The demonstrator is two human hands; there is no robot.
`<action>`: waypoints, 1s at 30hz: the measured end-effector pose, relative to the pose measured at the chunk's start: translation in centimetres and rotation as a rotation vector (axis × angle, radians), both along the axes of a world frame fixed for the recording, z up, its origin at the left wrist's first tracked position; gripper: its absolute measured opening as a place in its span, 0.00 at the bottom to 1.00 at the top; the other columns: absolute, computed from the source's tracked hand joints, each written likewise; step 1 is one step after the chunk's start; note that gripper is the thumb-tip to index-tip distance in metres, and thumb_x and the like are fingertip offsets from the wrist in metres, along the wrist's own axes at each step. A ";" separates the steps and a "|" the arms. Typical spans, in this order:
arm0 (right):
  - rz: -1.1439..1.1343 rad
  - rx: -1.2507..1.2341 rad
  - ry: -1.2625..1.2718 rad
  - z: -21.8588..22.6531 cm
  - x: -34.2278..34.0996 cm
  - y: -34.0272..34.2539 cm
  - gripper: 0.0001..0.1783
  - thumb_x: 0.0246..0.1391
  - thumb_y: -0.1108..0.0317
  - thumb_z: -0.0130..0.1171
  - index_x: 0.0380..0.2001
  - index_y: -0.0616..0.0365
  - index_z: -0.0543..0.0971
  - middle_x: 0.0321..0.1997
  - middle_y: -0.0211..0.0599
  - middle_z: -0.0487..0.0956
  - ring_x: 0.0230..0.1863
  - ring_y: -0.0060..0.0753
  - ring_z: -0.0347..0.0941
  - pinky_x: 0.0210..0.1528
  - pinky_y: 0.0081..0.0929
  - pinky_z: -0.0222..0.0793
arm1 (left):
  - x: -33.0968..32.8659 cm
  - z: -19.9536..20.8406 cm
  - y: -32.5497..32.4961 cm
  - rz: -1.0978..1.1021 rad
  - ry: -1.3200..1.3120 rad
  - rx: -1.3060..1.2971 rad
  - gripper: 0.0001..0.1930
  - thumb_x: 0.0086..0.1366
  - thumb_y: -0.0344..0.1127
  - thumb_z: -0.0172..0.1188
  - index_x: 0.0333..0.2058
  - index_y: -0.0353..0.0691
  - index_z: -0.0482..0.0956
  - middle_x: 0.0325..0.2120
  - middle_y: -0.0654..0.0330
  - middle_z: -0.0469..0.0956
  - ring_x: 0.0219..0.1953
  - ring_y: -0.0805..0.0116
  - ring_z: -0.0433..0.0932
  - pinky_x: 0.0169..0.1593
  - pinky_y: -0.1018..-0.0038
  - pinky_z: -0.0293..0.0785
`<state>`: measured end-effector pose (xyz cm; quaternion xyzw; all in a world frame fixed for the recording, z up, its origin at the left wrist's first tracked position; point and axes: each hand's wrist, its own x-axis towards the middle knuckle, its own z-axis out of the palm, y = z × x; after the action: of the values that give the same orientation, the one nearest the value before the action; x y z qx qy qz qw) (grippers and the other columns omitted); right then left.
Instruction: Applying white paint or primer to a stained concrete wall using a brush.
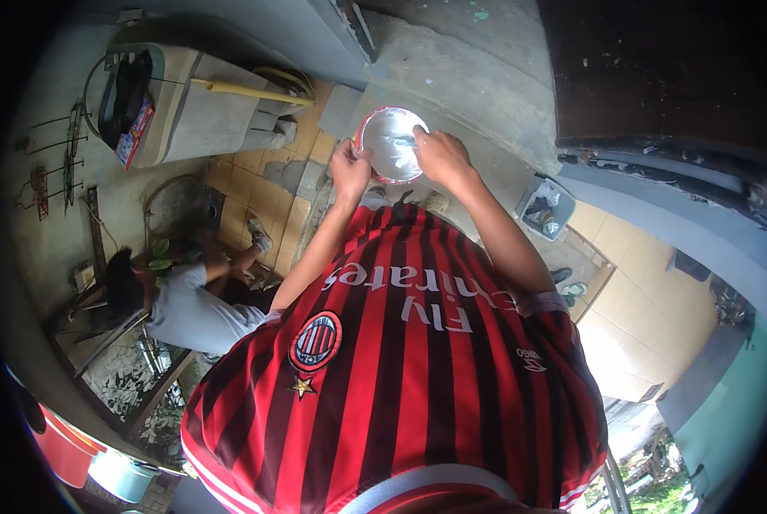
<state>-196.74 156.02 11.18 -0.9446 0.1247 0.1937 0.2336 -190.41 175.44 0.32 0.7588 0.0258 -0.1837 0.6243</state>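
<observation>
A round open tin [389, 159] with a red outer rim and a shiny silver inside is held out in front of my body. At its left side, my left hand [350, 171] is closed on the rim, thumb at the edge. My right hand [443, 158] reaches over the right edge, its bent fingertips just inside the opening. A narrow grey streak lies by those fingertips; whether it is a small tool or a reflection I cannot make out. Whitish smears mark the lower right of the inside. The tin's outer side is mostly hidden.
A washing machine [216, 107] stands at the left wall, a yellow pipe [259, 92] across it. Another person [195, 300] in a grey shirt crouches at left. A grey bin [546, 208] and sandals [574, 289] are at right. Concrete steps [460, 60] rise ahead.
</observation>
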 end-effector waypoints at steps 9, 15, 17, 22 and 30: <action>0.101 -0.013 -0.005 -1.0 2.4 3.9 0.15 0.59 0.67 0.55 0.47 0.63 0.74 0.34 0.58 0.81 0.41 0.61 0.78 0.44 0.52 0.74 | 3.3 -0.2 2.2 0.015 -0.038 0.071 0.11 0.53 0.29 0.60 0.20 0.34 0.67 0.14 0.61 0.67 0.20 0.74 0.66 0.25 0.70 0.63; 0.008 -0.095 -0.059 0.2 4.2 5.9 0.15 0.58 0.66 0.56 0.46 0.63 0.74 0.34 0.59 0.81 0.41 0.61 0.78 0.43 0.52 0.73 | 4.0 -0.5 4.0 0.059 -0.055 0.033 0.11 0.53 0.30 0.61 0.20 0.34 0.67 0.14 0.62 0.66 0.20 0.73 0.65 0.25 0.70 0.62; 0.032 -0.109 -0.056 -1.2 4.5 6.8 0.14 0.58 0.67 0.56 0.45 0.63 0.74 0.34 0.59 0.81 0.41 0.61 0.78 0.43 0.52 0.73 | 4.6 -0.9 4.4 0.066 -0.077 -0.009 0.09 0.55 0.27 0.59 0.21 0.36 0.67 0.15 0.65 0.66 0.18 0.76 0.65 0.22 0.73 0.64; 0.102 -0.084 -0.074 -1.5 3.9 7.8 0.14 0.58 0.66 0.55 0.45 0.63 0.74 0.34 0.58 0.81 0.39 0.62 0.78 0.43 0.53 0.73 | 5.3 -0.6 5.4 0.062 -0.113 -0.055 0.08 0.57 0.24 0.57 0.21 0.38 0.67 0.16 0.68 0.66 0.16 0.80 0.65 0.19 0.77 0.66; -0.040 -0.134 -0.131 1.6 3.2 8.0 0.16 0.58 0.66 0.56 0.46 0.63 0.74 0.31 0.59 0.80 0.39 0.63 0.78 0.43 0.53 0.73 | 4.5 1.3 6.4 0.016 -0.009 -0.129 0.08 0.53 0.28 0.60 0.23 0.34 0.69 0.16 0.64 0.68 0.21 0.77 0.64 0.26 0.72 0.61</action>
<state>-193.57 164.01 12.82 -0.9661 0.1409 0.1180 0.1814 -185.87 181.84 1.59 0.7178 0.0173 -0.1765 0.6733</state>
